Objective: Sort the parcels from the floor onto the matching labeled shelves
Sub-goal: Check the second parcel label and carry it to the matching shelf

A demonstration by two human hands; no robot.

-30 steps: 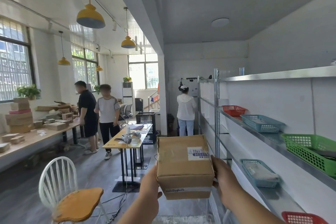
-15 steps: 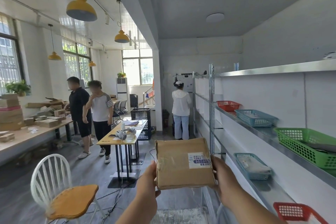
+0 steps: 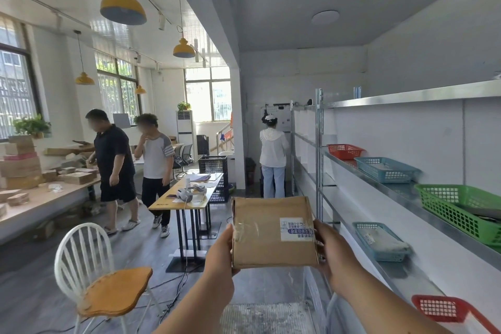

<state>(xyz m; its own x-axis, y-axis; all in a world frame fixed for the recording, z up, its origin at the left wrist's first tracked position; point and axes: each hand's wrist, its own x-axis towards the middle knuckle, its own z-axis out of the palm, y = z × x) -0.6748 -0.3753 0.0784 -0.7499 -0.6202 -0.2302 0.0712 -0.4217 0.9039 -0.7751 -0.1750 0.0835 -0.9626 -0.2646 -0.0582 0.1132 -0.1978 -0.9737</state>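
Note:
I hold a brown cardboard parcel (image 3: 268, 233) upright in front of me, its flat face toward the camera with a white and blue label near its right edge. My left hand (image 3: 221, 253) grips its left edge and my right hand (image 3: 332, 249) grips its right edge. The metal shelving (image 3: 379, 184) runs along the wall on my right. On it stand a red basket (image 3: 344, 150), a teal basket (image 3: 385, 169) and a green basket (image 3: 461, 211) on the upper level, and a teal basket (image 3: 379, 241) and a red basket (image 3: 444, 309) lower down.
A white chair with a wooden seat (image 3: 105, 279) stands at the lower left. A narrow wooden table (image 3: 187, 195) is ahead. Two people (image 3: 130, 168) stand to the left beside a bench stacked with boxes (image 3: 21, 168). Another person (image 3: 272, 157) stands at the shelving's far end.
The parcel has been tipped up from lying box-like to showing its flat labelled face. The view has shifted slightly, and the two people on the left have stepped nearer.

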